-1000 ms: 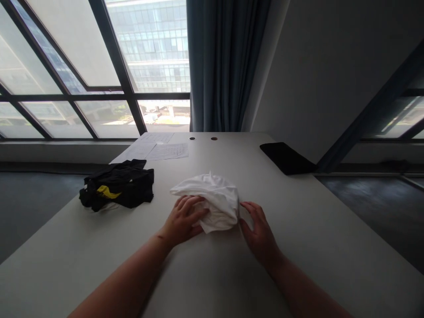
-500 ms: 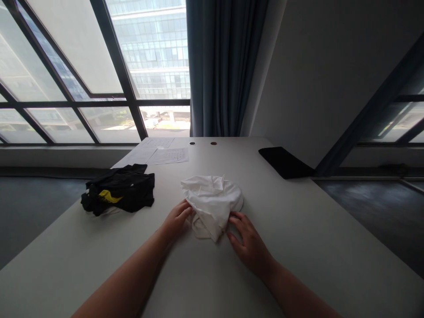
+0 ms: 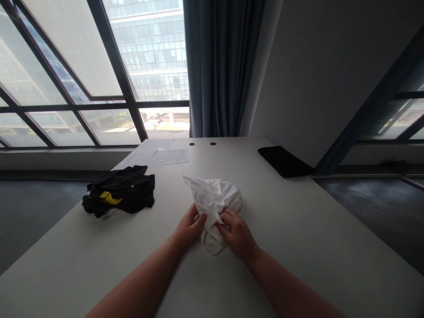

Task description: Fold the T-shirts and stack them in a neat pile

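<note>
Your left hand (image 3: 188,229) and your right hand (image 3: 237,235) are both on the crumpled white cloth (image 3: 213,196), narrowly closed and gripping it from either side, close together with a gathered fold rising between them. The cloth sits on the table (image 3: 308,229) just in front of you, near the middle, bunched in a loose mound with a pointed corner sticking up and away toward the far left. Its lower edge touches the tabletop right beside your hands. To the left, well apart from the cloth, lies a folded black garment (image 3: 119,193) with a yellow mark on it and a bit of white showing under its near edge. Beyond that, sheets of printed paper (image 3: 167,156) lie flat near the far edge. A flat black object (image 3: 285,161) rests at the far right of the table, and two small round holes (image 3: 192,144) sit in the surface near the far edge, in front of a blue-grey curtain (image 3: 220,66).
</note>
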The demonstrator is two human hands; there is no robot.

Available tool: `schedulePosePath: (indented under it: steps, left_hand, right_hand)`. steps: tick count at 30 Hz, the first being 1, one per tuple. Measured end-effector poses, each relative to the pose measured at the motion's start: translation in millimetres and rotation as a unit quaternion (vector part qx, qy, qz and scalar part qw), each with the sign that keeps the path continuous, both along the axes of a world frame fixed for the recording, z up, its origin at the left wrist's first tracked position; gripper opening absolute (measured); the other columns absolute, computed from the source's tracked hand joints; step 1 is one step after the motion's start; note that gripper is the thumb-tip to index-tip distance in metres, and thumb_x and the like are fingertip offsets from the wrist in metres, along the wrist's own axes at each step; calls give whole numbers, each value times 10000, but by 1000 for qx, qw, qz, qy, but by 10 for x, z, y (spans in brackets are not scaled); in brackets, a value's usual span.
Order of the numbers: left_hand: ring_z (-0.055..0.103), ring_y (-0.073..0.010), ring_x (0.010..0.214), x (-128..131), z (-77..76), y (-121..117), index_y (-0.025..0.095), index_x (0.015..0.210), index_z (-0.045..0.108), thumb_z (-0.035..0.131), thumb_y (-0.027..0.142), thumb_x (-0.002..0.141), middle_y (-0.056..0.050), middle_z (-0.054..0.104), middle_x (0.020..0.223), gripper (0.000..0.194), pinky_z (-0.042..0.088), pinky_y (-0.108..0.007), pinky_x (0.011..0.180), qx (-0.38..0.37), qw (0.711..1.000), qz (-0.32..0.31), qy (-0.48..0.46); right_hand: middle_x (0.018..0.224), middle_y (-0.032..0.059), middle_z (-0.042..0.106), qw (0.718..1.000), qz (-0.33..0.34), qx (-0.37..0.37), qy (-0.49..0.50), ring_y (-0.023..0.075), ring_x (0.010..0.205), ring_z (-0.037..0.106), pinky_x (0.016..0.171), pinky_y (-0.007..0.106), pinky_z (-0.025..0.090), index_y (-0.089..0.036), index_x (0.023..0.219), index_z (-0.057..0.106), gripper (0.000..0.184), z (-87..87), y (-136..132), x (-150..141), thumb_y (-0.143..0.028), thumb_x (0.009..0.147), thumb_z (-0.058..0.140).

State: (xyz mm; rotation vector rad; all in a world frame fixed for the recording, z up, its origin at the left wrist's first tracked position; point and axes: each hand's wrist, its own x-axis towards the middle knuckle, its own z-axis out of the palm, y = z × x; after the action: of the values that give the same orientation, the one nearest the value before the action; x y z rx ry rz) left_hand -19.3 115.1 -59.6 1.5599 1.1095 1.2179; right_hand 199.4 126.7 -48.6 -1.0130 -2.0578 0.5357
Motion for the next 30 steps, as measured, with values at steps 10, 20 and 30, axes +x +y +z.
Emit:
schedulePosePath:
  steps: [10, 20, 30]
  left_hand:
    - [420, -317, 1518, 280, 183, -118, 296, 1444, 652, 458, 435, 1069, -59, 378, 1694, 445, 327, -498, 1270, 128, 981, -7, 145]
    - [651, -261, 1223, 143, 93, -23, 244, 1159, 626, 699, 277, 880, -109, 689, 1336, 290, 513, -417, 1053, 138, 973, -20, 186]
    - [618, -236, 941, -40, 174, 34, 220, 1024, 597, 611, 435, 938, -65, 681, 999, 232, 488, -394, 894, 97, 954, -46, 282]
  right_hand:
    - [1171, 83, 724, 971, 123, -81, 188, 245, 1042, 711, 920, 357, 574, -251, 1288, 549, 308, 79, -205, 80, -418, 1038, 484]
    - [1237, 97, 685, 943, 79, -142, 289, 243, 1054, 707, 940, 385, 586, -276, 1409, 443, 693, -133, -112, 83, -665, 893, 693]
    - [704, 5, 665, 968, -160, -72, 180, 157, 604, 541, 621, 273, 478, -204, 840, 735, 315, 53, 67, 274, -501, 911, 655]
